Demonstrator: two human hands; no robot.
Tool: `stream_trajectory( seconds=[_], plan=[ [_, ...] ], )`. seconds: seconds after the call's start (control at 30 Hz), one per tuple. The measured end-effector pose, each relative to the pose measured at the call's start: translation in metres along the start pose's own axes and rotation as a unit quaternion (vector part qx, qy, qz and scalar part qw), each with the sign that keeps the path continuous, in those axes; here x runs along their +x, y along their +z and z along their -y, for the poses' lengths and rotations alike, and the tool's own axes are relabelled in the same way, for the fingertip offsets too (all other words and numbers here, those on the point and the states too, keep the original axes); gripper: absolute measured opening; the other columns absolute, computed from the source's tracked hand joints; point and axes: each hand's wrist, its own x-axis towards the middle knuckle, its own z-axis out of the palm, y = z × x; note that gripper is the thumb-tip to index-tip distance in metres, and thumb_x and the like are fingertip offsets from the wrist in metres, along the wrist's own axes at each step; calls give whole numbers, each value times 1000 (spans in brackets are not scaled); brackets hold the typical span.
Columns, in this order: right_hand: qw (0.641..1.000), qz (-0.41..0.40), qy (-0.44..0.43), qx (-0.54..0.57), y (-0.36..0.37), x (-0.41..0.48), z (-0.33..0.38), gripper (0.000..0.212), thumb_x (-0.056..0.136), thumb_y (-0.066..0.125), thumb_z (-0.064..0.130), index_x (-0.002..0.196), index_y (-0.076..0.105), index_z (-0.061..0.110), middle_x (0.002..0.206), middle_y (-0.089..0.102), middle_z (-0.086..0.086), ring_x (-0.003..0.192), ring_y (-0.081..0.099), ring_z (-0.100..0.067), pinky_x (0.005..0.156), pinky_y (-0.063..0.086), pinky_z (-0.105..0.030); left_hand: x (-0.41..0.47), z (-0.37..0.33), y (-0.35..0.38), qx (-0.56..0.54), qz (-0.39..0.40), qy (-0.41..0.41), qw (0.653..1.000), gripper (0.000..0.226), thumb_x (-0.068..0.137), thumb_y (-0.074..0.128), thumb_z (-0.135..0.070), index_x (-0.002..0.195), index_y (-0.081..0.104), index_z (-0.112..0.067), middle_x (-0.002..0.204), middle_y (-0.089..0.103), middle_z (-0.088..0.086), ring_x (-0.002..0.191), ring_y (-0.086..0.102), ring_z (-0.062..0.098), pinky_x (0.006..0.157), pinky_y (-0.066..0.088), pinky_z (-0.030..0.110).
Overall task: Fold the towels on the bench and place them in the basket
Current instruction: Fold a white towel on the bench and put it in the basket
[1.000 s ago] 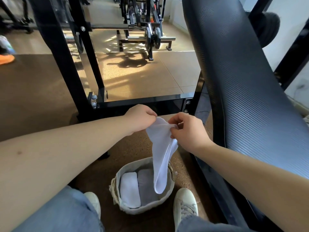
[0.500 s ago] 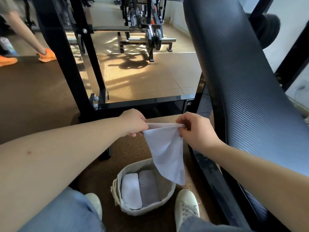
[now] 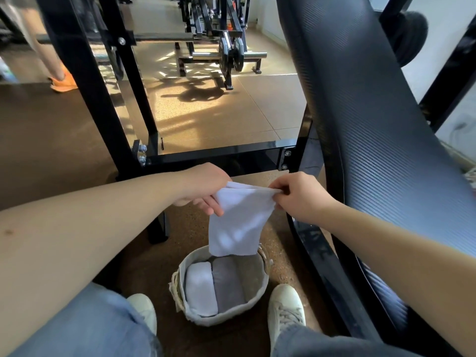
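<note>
Since before, the towel (image 3: 239, 222) has opened out flat. The bench (image 3: 373, 124) stands on the right. Near, the basket (image 3: 219, 318) holds two folded towels (image 3: 199, 289). The left hand (image 3: 203, 186) and right hand (image 3: 301, 197) pinch the towel's top corners, just above the basket.

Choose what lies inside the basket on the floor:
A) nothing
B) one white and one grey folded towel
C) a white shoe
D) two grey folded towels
B: inside the basket a white folded towel lies beside a grey folded towel.
</note>
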Motion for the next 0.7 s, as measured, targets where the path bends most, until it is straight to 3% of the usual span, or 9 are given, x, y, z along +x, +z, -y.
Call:
stream_trajectory(
  seconds=[0.1, 0.2, 0.33, 0.47, 0.53, 0.6, 0.7],
  plan=[
    [985, 6, 47, 167, 0, -1, -5, 19, 96, 59, 7, 99, 74, 17, 97, 73, -3, 89, 74, -16, 77, 64, -35, 0, 0, -5, -82, 58, -11, 995, 43, 104, 44, -21, 143, 48, -3, 111, 72, 23, 89, 77, 31, 75, 64, 33],
    [947, 30, 88, 308, 1, -2, -5, 19, 100, 53, 6, 103, 69, 16, 108, 69, -10, 102, 70, -26, 79, 64, -43, -3, -1, -13, -133, 115, 20, 984, 40, 102, 59, -27, 136, 54, -7, 119, 71, 19, 100, 75, 29, 92, 59, 35],
    [917, 38, 119, 378, 5, 0, -4, 16, 103, 51, 10, 111, 62, 19, 120, 61, -10, 112, 64, -29, 77, 64, -44, 0, 10, -13, -71, 103, 80, 989, 39, 88, 74, -1, 126, 64, -1, 118, 73, 16, 103, 75, 21, 91, 59, 30],
    [933, 11, 125, 339, 12, -2, -4, 12, 104, 53, 18, 113, 57, 24, 120, 58, -5, 111, 62, -25, 73, 65, -39, 1, 18, -4, -34, 64, 92, 993, 50, 99, 65, -18, 146, 46, -16, 132, 61, 12, 96, 76, 20, 89, 61, 37],
    [935, 17, 123, 332, 13, -3, -6, 27, 101, 60, 17, 126, 52, 23, 119, 61, -8, 108, 66, -26, 74, 65, -39, 0, 21, -2, -50, 67, 81, 993, 46, 102, 61, -23, 144, 44, -17, 134, 58, 10, 94, 77, 21, 87, 62, 38],
    [933, 37, 116, 340, 13, -3, -8, 61, 93, 69, 6, 142, 41, 30, 115, 66, -11, 101, 71, -26, 76, 65, -39, -1, 24, -1, -89, 57, 72, 992, 42, 100, 63, -16, 139, 47, -12, 131, 60, 13, 94, 77, 23, 86, 62, 37],
    [934, 25, 104, 341, 13, -4, -8, 86, 85, 73, -6, 148, 33, 36, 103, 71, -11, 92, 74, -25, 73, 64, -36, 1, 27, -2, -193, 28, 48, 980, 61, 92, 69, 3, 144, 40, -8, 128, 62, 19, 94, 77, 27, 81, 63, 33]
  ],
)
